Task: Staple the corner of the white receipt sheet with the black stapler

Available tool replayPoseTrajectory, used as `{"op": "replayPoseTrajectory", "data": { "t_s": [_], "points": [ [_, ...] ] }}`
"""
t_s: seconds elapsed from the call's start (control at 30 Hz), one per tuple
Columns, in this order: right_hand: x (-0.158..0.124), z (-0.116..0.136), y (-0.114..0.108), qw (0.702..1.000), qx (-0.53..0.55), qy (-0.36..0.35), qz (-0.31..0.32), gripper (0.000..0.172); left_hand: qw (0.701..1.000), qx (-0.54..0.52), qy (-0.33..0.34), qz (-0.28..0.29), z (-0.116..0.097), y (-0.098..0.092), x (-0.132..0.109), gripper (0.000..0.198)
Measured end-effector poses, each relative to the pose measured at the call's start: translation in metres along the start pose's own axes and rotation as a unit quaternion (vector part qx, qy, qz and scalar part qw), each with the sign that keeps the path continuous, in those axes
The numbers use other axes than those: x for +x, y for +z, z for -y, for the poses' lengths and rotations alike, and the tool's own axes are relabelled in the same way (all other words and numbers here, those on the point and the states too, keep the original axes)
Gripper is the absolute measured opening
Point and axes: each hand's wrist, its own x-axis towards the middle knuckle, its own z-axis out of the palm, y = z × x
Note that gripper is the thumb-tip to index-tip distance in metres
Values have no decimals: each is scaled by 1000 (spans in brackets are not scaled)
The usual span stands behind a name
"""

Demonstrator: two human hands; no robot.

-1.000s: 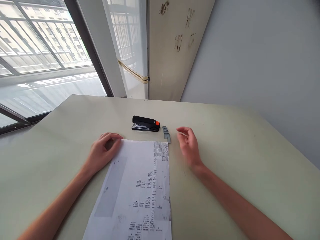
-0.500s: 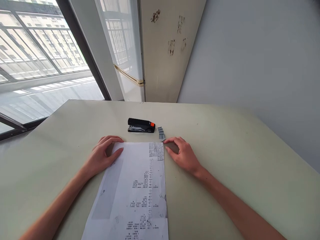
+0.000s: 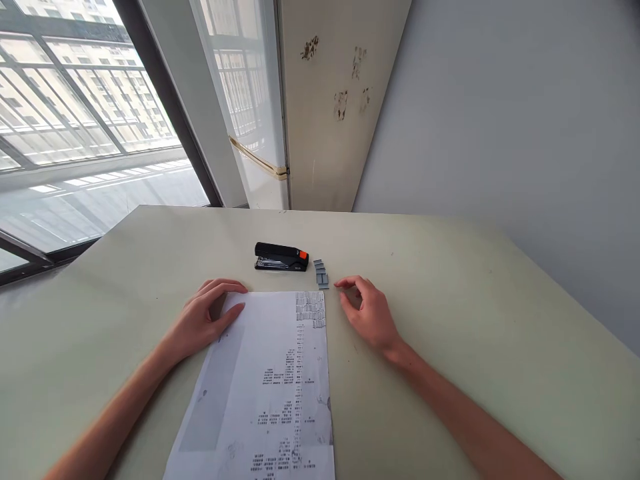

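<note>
A printed sheet of paper [image 3: 270,373], perhaps several in a stack, lies flat on the table with its text upside down to me. My left hand [image 3: 210,313] rests at its far left corner, thumb lying on the paper and fingers apart along the far edge. Just off the far right corner is my right hand [image 3: 367,310], fingers bent and apart, nothing between them. Small grey strips of staples [image 3: 321,275] lie in a short row between that corner and my right fingertips. Beyond the paper lies a black stapler [image 3: 281,257] with an orange patch on its right end.
The pale table [image 3: 450,320] reaches to a grey wall [image 3: 500,120] on the right. Past its far edge stands a fridge [image 3: 325,147] with a cream handle. A dark-framed glass door [image 3: 90,107] is at the left.
My right hand has moved off the paper's far right corner, slightly to the right. The left hand stays at its corner. The whole view has shifted a little.
</note>
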Motion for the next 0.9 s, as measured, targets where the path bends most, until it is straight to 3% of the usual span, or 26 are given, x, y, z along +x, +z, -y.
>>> {"op": "replayPoseTrajectory", "data": {
  "t_s": [0.23, 0.4, 0.63, 0.77, 0.9],
  "points": [
    [0, 2, -4, 998, 3, -30, 57, 30, 1000, -7, 7, 0, 7, 5, 2, 31],
    [3, 3, -4, 998, 65, 2, 24, 20, 1000, -22, -9, -10, 6, 3, 5, 34],
    [5, 5, -5, 990, 139, 40, 1, 12, 985, -65, -141, -78, -14, 1, 3, 39],
    [5, 5, -7, 984, 173, 47, 5, 11, 987, 12, -114, -116, -24, 0, 11, 41],
    [-1, 0, -23, 974, 220, 49, 39, 12, 988, 97, 1, -123, -34, 1, 43, 47]
  ]
}}
